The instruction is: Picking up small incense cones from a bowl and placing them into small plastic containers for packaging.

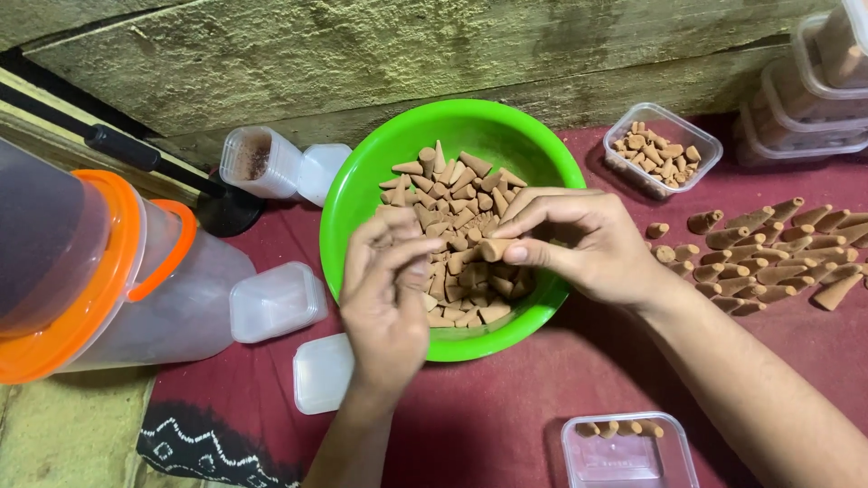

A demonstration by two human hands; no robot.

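Head view: over a round bright-green plastic bowl (pixel 362 194) heaped with small tan incense cones (pixel 452 194), the right hand (pixel 579 244) pinches one tan cone (pixel 495 248) between thumb and fingertips; the left hand (pixel 384 289), fingers curled, seems to cradle more, though its contents are hidden. Judged step: picking cones. A clear rectangular plastic box (pixel 624 461) with one started row lies near; placing there calls for aligned tips.
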